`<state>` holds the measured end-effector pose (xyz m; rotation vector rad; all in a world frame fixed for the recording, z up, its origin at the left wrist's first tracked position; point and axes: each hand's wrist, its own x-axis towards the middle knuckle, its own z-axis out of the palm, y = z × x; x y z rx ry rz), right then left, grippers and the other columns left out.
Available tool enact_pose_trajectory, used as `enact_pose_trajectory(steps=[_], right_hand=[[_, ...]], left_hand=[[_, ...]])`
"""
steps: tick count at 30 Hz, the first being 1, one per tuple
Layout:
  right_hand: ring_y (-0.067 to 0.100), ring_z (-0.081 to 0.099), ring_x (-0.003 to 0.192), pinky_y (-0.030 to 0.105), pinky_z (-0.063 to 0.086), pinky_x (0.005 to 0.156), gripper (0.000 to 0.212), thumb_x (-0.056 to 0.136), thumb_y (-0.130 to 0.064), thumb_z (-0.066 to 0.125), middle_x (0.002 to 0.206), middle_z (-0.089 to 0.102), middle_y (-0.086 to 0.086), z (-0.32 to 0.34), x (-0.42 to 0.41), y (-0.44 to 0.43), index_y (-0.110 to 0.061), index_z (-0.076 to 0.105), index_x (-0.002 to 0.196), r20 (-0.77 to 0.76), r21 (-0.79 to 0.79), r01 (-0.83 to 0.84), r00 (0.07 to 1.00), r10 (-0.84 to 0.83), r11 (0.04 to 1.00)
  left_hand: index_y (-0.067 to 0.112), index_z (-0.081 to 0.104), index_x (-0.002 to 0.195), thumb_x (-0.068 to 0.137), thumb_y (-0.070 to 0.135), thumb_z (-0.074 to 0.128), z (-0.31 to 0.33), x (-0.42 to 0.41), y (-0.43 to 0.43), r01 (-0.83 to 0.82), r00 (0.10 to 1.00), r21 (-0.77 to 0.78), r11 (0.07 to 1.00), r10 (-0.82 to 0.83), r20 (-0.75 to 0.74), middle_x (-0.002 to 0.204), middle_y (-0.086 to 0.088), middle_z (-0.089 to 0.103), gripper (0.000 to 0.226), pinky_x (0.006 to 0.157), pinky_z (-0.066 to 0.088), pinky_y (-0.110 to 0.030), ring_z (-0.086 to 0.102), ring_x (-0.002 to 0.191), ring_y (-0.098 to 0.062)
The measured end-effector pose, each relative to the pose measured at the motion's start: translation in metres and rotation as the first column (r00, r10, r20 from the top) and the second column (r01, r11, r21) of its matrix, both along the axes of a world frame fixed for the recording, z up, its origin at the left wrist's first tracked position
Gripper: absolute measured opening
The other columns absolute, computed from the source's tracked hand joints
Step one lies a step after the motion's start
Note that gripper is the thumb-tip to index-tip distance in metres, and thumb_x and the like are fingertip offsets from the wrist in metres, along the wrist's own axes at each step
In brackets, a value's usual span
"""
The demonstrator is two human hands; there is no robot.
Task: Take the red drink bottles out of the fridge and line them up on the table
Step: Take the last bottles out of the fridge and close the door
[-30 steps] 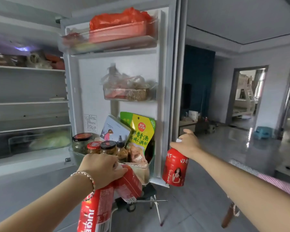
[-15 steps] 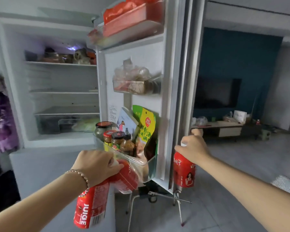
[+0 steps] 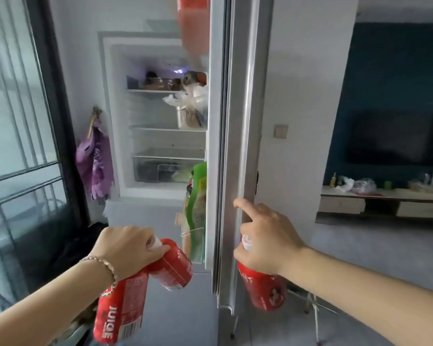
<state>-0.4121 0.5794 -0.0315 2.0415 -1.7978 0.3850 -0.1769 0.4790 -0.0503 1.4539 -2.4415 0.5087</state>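
My left hand (image 3: 129, 248) grips two red drink bottles by their tops. One bottle (image 3: 121, 310) hangs down with "JUICE" on its label, the other (image 3: 173, 267) tilts to the right. My right hand (image 3: 265, 240) holds a third red bottle (image 3: 263, 287) by its white cap, while its index finger presses on the outer edge of the fridge door (image 3: 238, 146). The door stands edge-on, half shut. Behind it the lit fridge interior (image 3: 160, 136) shows white shelves.
Door bins hold a green pouch (image 3: 198, 196), jars and bagged food. A purple cloth (image 3: 95, 163) hangs left of the fridge beside a barred window (image 3: 18, 121). To the right are a white wall, a dark TV and a low cabinet (image 3: 383, 201) with clutter.
The fridge door has swung toward shut and now stands edge-on. My right hand rose to its edge with a finger stretched out. The view turned to the left.
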Motion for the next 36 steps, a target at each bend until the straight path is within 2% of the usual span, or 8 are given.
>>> enact_pose_trajectory(steps=[4,9,13,15,17,20,28,36], right_hand=[[0.018,0.053,0.045,0.017,0.029,0.045,0.024,0.041,-0.041,0.058,0.094,0.066,-0.007,0.010,0.065,-0.039,-0.018,0.061,0.038,-0.075,-0.059,-0.149,0.987,0.144,0.987],[0.023,0.047,0.061,0.023,0.028,0.057,0.034,0.056,-0.036,0.050,0.112,0.062,-0.002,0.012,0.143,-0.095,-0.009,0.070,0.061,-0.061,0.024,-0.231,0.971,0.232,0.973],[0.028,0.057,0.089,0.023,0.030,0.063,0.043,0.070,-0.037,0.048,0.129,0.053,-0.005,0.012,0.210,-0.153,-0.009,0.072,0.093,-0.102,0.024,-0.200,0.974,0.202,0.979],[0.028,0.057,0.097,0.025,0.034,0.066,0.028,0.078,-0.034,0.053,0.126,0.051,-0.003,0.016,0.244,-0.183,-0.012,0.065,0.090,-0.094,0.040,-0.185,0.978,0.188,0.982],[0.029,0.058,0.098,0.025,0.034,0.066,0.017,0.080,-0.033,0.054,0.121,0.051,0.000,0.018,0.273,-0.215,-0.018,0.061,0.084,-0.096,0.045,-0.175,0.979,0.178,0.984],[0.029,0.059,0.098,0.026,0.033,0.067,0.034,0.082,-0.033,0.052,0.123,0.047,0.003,0.018,0.319,-0.281,-0.008,0.071,0.095,-0.122,0.045,-0.134,0.983,0.139,0.990],[0.027,0.046,0.115,0.029,0.042,0.087,0.047,0.085,-0.040,0.049,0.138,0.034,0.009,0.005,0.389,-0.445,-0.009,0.064,0.117,-0.237,0.070,0.018,0.971,-0.001,0.997],[0.024,0.053,0.114,0.025,0.042,0.086,0.043,0.088,-0.037,0.047,0.129,0.050,0.012,0.018,0.397,-0.605,-0.013,0.060,0.121,-0.354,0.058,0.044,0.935,-0.021,0.997]], left_hand=[[0.026,0.036,0.065,0.084,0.071,0.029,-0.005,0.062,-0.017,-0.087,0.996,0.018,0.996,0.087,0.006,0.064,0.011,0.051,0.050,0.054,0.031,-0.021,0.050,0.062,-0.008],[0.027,0.044,0.072,0.084,0.071,0.028,-0.016,0.133,-0.052,-0.170,0.985,0.029,0.985,0.169,0.022,0.072,0.012,0.057,0.048,0.062,0.038,-0.022,0.054,0.068,-0.009],[0.028,0.047,0.078,0.086,0.067,0.029,-0.014,0.196,-0.088,-0.216,0.976,0.017,0.976,0.215,0.040,0.075,0.011,0.056,0.044,0.066,0.038,-0.024,0.055,0.071,-0.012],[0.028,0.046,0.079,0.086,0.068,0.029,-0.015,0.231,-0.107,-0.233,0.971,0.002,0.972,0.233,0.060,0.077,0.010,0.059,0.044,0.067,0.039,-0.025,0.060,0.076,-0.013],[0.029,0.045,0.079,0.085,0.069,0.028,-0.017,0.261,-0.122,-0.237,0.967,-0.023,0.971,0.238,0.091,0.083,0.009,0.064,0.044,0.067,0.040,-0.026,0.063,0.081,-0.014],[0.029,0.047,0.081,0.085,0.070,0.028,-0.016,0.306,-0.155,-0.260,0.960,-0.032,0.965,0.262,0.103,0.084,0.009,0.066,0.045,0.068,0.042,-0.025,0.063,0.080,-0.013],[0.024,0.058,0.088,0.087,0.065,0.029,-0.012,0.363,-0.261,-0.372,0.923,0.005,0.928,0.370,0.104,0.081,0.007,0.065,0.050,0.073,0.047,-0.026,0.063,0.078,-0.014],[0.022,0.060,0.090,0.088,0.063,0.030,-0.014,0.358,-0.385,-0.437,0.896,0.029,0.899,0.432,0.098,0.079,0.007,0.063,0.050,0.075,0.049,-0.026,0.062,0.077,-0.013]])
